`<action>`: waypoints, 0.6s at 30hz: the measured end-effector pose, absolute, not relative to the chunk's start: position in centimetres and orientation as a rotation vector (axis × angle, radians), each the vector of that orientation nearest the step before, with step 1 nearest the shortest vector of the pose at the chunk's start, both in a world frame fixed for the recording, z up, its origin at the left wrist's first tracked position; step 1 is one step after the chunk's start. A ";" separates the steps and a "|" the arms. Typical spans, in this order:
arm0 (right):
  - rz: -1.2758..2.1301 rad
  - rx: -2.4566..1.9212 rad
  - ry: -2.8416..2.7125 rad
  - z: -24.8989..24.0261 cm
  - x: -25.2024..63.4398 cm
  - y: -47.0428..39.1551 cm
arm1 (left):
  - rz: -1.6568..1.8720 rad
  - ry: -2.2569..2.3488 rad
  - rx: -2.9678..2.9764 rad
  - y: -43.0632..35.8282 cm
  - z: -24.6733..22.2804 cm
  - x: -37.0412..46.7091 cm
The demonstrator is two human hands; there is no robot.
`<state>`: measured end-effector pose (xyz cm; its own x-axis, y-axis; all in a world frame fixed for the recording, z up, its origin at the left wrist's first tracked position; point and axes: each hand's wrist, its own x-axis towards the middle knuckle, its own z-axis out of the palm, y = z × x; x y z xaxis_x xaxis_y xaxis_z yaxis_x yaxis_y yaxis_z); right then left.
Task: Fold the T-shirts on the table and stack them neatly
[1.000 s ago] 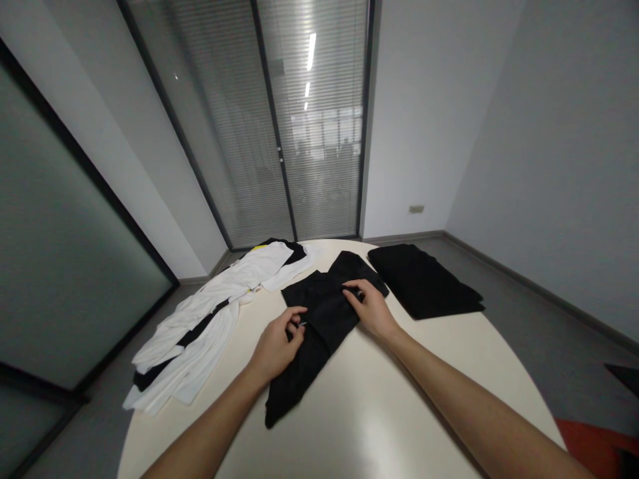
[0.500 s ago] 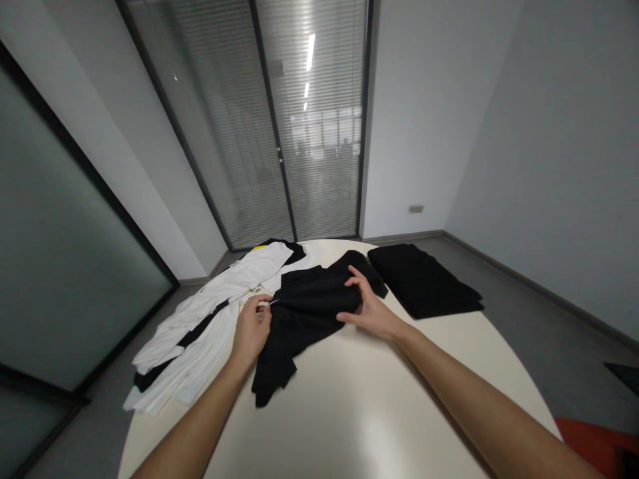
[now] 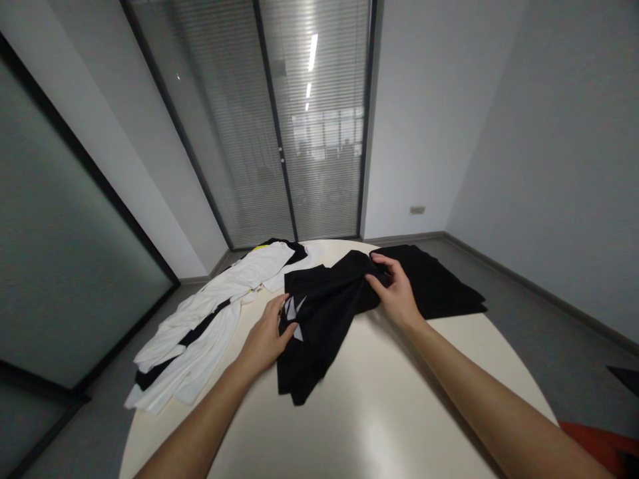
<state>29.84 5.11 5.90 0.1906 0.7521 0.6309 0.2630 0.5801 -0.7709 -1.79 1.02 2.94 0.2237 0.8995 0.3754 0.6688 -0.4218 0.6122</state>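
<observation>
A crumpled black T-shirt (image 3: pixel 324 299) with a white print lies across the middle of the table, under both hands. At its left edge, beside the print, rests my left hand (image 3: pixel 267 336); its thumb and fingers are apart and touch the cloth. My right hand (image 3: pixel 399 296) pinches the shirt's far right end between thumb and fingers. That end reaches the folded black clothes (image 3: pixel 439 286) on the right, and part of the overlap is hidden by the hand.
White and black garments (image 3: pixel 210 319) lie in a loose heap along the left side of the round white table (image 3: pixel 379 412). A glass door with blinds (image 3: pixel 319 186) stands beyond the table. Something red (image 3: pixel 599 446) shows at the lower right, past the table edge.
My right hand has moved right and away, now pinching the T-shirt's far end. The left hand has shifted right, its fingers spread more, and the white print has come into view.
</observation>
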 end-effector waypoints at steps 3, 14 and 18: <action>0.351 -0.982 -1.259 6.9 30.7 4.9 | 0.924 1.498 2.197 0.7 3.3 -1.7; 0.377 -1.065 -1.540 5.4 32.6 5.6 | 1.442 1.574 1.760 3.4 2.7 -3.4; 0.201 -1.154 -1.995 5.2 32.3 4.5 | 1.479 1.614 1.719 3.3 3.0 -3.3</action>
